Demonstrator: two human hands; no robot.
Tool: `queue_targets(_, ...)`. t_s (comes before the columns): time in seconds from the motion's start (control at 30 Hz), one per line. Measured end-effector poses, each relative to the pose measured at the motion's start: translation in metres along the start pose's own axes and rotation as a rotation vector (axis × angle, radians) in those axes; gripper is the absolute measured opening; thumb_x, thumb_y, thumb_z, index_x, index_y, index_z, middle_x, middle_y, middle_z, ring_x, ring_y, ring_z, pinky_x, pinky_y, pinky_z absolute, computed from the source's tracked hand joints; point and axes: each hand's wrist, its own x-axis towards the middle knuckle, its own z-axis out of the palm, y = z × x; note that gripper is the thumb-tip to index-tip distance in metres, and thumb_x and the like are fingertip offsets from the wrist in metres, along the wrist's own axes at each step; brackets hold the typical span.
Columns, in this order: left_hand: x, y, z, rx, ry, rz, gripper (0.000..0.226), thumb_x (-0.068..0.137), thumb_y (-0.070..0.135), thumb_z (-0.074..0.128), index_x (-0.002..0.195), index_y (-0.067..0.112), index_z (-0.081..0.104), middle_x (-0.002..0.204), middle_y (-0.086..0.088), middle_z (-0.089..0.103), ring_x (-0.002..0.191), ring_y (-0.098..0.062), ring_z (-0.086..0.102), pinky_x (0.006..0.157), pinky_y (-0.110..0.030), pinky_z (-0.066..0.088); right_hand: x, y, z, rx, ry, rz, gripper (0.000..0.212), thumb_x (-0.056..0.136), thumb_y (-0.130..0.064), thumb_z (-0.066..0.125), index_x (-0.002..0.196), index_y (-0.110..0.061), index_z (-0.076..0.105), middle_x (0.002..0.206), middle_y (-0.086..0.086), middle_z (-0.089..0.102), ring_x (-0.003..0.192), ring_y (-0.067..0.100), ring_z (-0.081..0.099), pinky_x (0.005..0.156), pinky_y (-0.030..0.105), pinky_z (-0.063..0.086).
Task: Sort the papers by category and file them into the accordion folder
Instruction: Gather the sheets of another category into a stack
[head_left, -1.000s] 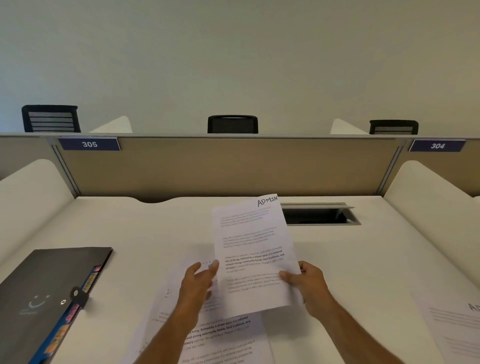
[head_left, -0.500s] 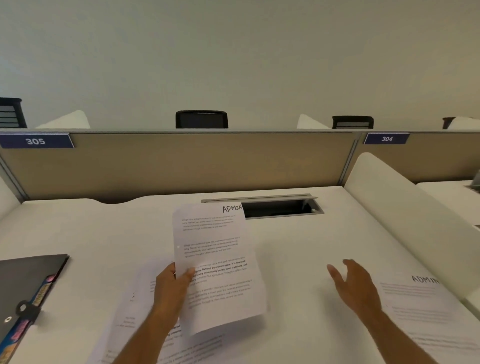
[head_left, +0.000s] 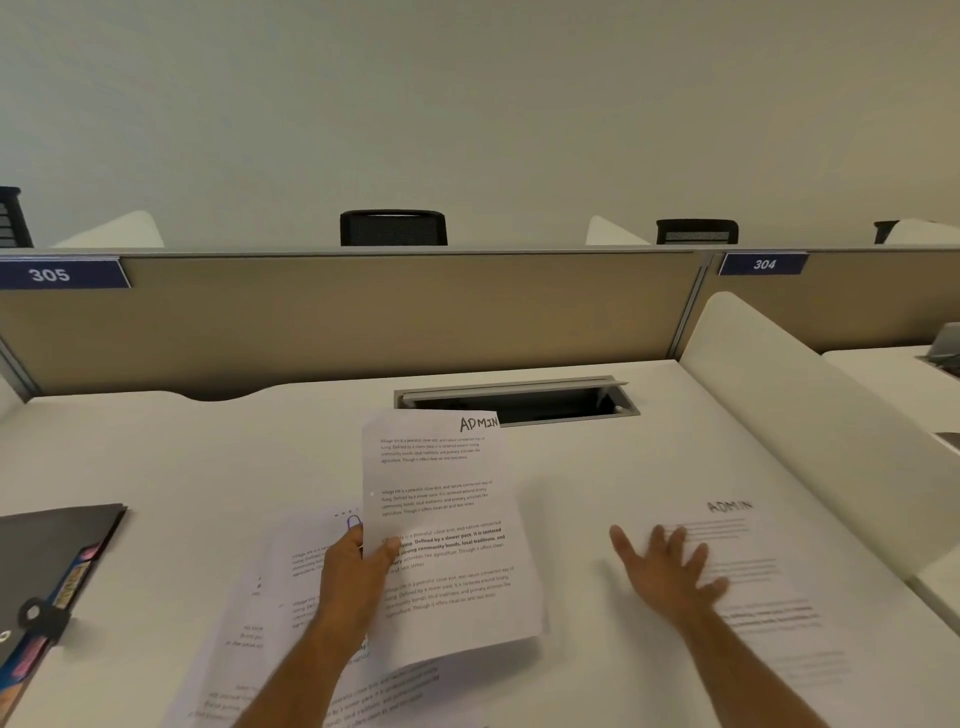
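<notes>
white printed sheet (head_left: 447, 535), handwritten "admin"

White table (head_left: 208, 457) with open cable slot (head_left: 519, 405) at far edge; tan partition (head_left: 389, 317) behind, labels 305 (head_left: 52, 274) and 304 (head_left: 763, 264); black chair backs (head_left: 393, 227) beyond.

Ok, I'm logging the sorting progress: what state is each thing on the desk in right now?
held ADMIN sheet: lifted, pinched by left hand
right hand: open, over ADMIN sheet on the desk
loose papers: unsorted, spread flat
accordion folder: closed, strap fastened
cable hatch: lid open
</notes>
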Motion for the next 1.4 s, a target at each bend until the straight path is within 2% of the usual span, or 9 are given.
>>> queue_targets(0.2, -0.004, -0.002, -0.003, 0.013, 0.007, 0.001, 0.031, 0.093, 0.014, 0.067, 0.124, 0.017, 0.066, 0.105, -0.001, 0.076, 0.095, -0.027, 0.072, 0.088, -0.051, 0.059, -0.025, -0.071, 0.014, 0.119, -0.198, -0.078, 0.089, 0.09, -0.079, 0.016, 0.159, -0.023, 0.009, 0.168, 0.004, -0.006, 0.153, 0.035, -0.014, 0.118, 0.062, -0.011)
queue_targets(0.33, -0.003, -0.002, -0.007, 0.029, 0.023, -0.011, 0.033, 0.093, 0.016, 0.067, 0.126, 0.013, 0.065, 0.106, -0.003, 0.075, 0.095, -0.028, 0.072, 0.087, -0.052, 0.059, -0.03, -0.093, 0.011, 0.293, -0.299, -0.148, 0.084, 0.096, -0.068, 0.034, 0.16, -0.022, 0.004, 0.168, 0.004, -0.009, 0.153, 0.033, -0.015, 0.122, 0.057, -0.006)
queue_targets(0.43, -0.003, -0.001, -0.01, 0.035, 0.027, -0.009, 0.032, 0.093, 0.015, 0.067, 0.126, 0.013, 0.065, 0.105, -0.004, 0.075, 0.094, -0.028, 0.072, 0.085, -0.051, 0.059, -0.024, -0.095, -0.001, 0.391, -0.179, -0.194, 0.087, 0.092, -0.045, 0.064, 0.157, -0.011, 0.019, 0.165, 0.012, 0.019, 0.152, 0.035, 0.015, 0.122, 0.051, 0.021)
queue_targets(0.57, -0.003, -0.002, -0.013, 0.046, 0.025, -0.01, 0.031, 0.094, 0.016, 0.066, 0.125, 0.015, 0.064, 0.105, -0.003, 0.075, 0.092, -0.028, 0.073, 0.083, -0.051, 0.06, -0.007, -0.068, -0.024, 0.151, 0.102, -0.174, 0.082, 0.08, -0.037, 0.077, 0.148, -0.012, 0.038, 0.144, 0.015, 0.044, 0.131, 0.036, 0.043, 0.104, 0.046, 0.043)
queue_targets(0.9, -0.004, -0.006, -0.012, 0.029, 0.022, -0.039, 0.03, 0.094, 0.015, 0.066, 0.124, 0.013, 0.065, 0.105, -0.004, 0.075, 0.094, -0.026, 0.073, 0.087, -0.049, 0.059, 0.019, -0.005, -0.044, 0.122, 0.012, 0.261, 0.097, 0.06, -0.045, 0.091, 0.135, -0.007, 0.043, 0.134, 0.018, 0.047, 0.125, 0.038, 0.044, 0.103, 0.047, 0.039)
queue_targets(1.03, -0.004, -0.006, -0.015, 0.026, 0.03, -0.043, 0.027, 0.094, 0.014, 0.066, 0.121, 0.014, 0.066, 0.104, -0.004, 0.076, 0.093, -0.027, 0.072, 0.085, -0.046, 0.06, 0.018, -0.002, -0.049, 0.18, -0.01, 0.192, 0.064, 0.064, -0.033, 0.091, 0.11, -0.003, 0.058, 0.114, 0.016, 0.063, 0.104, 0.035, 0.059, 0.084, 0.038, 0.044)
queue_targets(1.1, -0.004, -0.007, -0.018, 0.024, 0.033, -0.041, 0.026, 0.094, 0.013, 0.066, 0.119, 0.015, 0.067, 0.104, -0.004, 0.076, 0.093, -0.026, 0.072, 0.083, -0.044, 0.06, 0.017, -0.003, -0.049, 0.265, 0.021, 0.093, 0.038, 0.072, -0.018, 0.084, 0.097, -0.003, 0.059, 0.099, 0.011, 0.064, 0.089, 0.028, 0.059, 0.076, 0.033, 0.047)
queue_targets(1.2, -0.005, -0.007, -0.024, 0.036, 0.037, -0.046, 0.026, 0.094, 0.014, 0.066, 0.12, 0.015, 0.066, 0.105, -0.005, 0.076, 0.092, -0.026, 0.073, 0.082, -0.045, 0.06, 0.024, -0.003, -0.046, 0.541, 0.034, -0.069, 0.012, 0.077, -0.006, 0.077, 0.08, -0.001, 0.067, 0.083, 0.009, 0.072, 0.08, 0.029, 0.069, 0.08, 0.043, 0.059)
queue_targets(1.4, -0.005, -0.008, -0.034, 0.061, 0.048, -0.05, 0.026, 0.094, 0.014, 0.067, 0.12, 0.013, 0.067, 0.098, -0.003, 0.077, 0.086, -0.025, 0.074, 0.068, -0.035, 0.06, 0.028, -0.024, -0.058, 1.165, -0.127, -0.164, 0.012, 0.082, -0.001, 0.076, 0.094, -0.003, 0.073, 0.094, 0.014, 0.078, 0.08, 0.032, 0.076, 0.074, 0.042, 0.06)
